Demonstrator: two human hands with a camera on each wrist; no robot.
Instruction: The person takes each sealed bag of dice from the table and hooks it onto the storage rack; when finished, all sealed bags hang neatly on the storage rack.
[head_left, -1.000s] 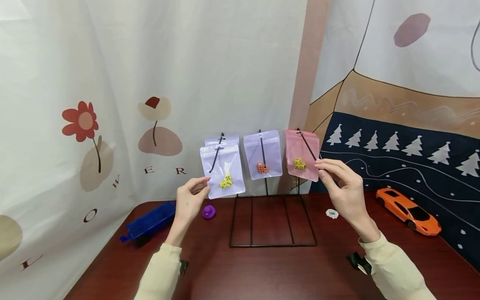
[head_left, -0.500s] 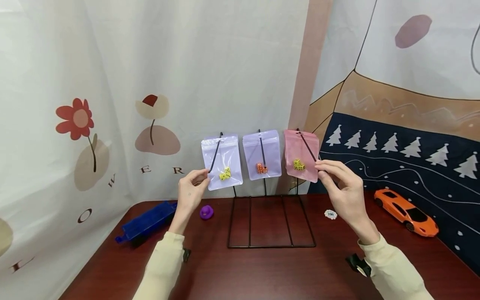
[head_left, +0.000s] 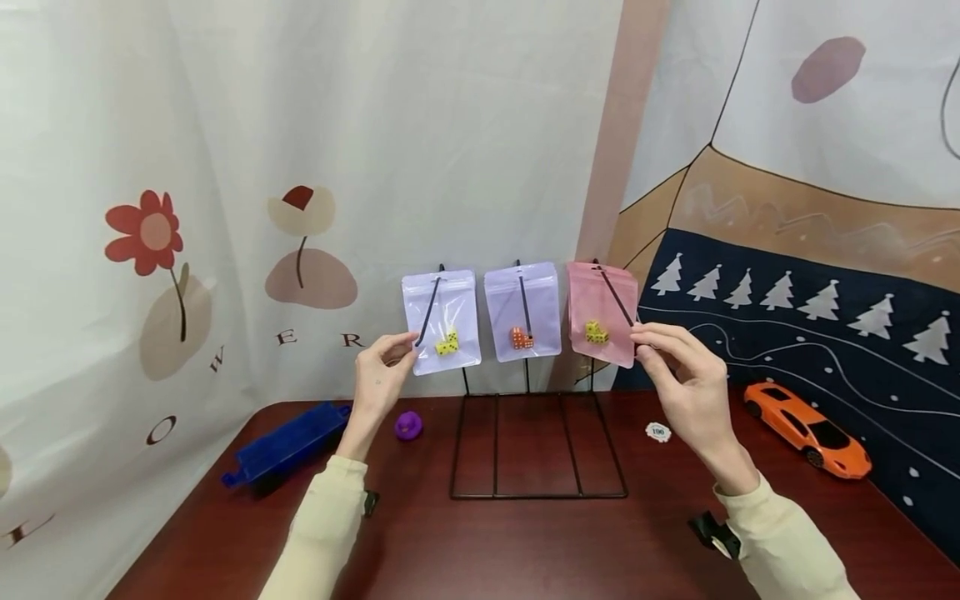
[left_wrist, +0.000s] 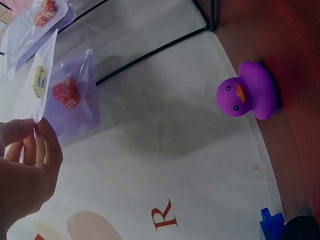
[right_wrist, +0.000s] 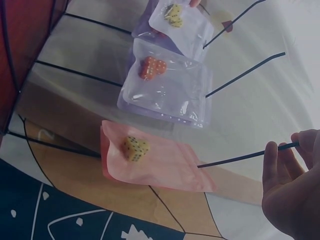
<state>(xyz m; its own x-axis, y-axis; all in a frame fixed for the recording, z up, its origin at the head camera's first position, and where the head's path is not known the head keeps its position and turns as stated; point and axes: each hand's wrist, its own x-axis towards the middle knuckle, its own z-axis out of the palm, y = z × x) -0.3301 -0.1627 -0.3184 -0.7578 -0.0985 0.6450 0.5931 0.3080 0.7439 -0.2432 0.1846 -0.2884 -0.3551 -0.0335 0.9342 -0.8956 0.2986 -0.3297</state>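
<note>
My left hand point(head_left: 381, 371) pinches the edge of a pale purple zip bag point(left_wrist: 31, 95) with yellow dice inside. That bag hangs on the left prong of a black wire rack point(head_left: 538, 497), in front of another purple bag point(left_wrist: 75, 120) holding red dice. Thumb and fingers of my right hand point(head_left: 686, 379) pinch the tip of the right prong point(right_wrist: 235, 159). On this prong hangs a pink zip bag point(head_left: 606, 304) with yellow dice. Purple bags point(head_left: 521, 300) with orange-red dice in front hang on the middle prong.
Left of the rack, a purple rubber duck point(left_wrist: 265, 92) and a blue trailer-like toy point(head_left: 288, 446) lie on the dark red table point(head_left: 540, 550). To its right are a round white "100" chip point(head_left: 658, 432) and an orange toy car point(head_left: 810, 429). A printed curtain point(head_left: 450, 125) stands behind.
The front left purple bag has slid back along its prong, covering the bag behind it in the head view. My left hand moved slightly with it. My right hand stays on the right prong's tip.
</note>
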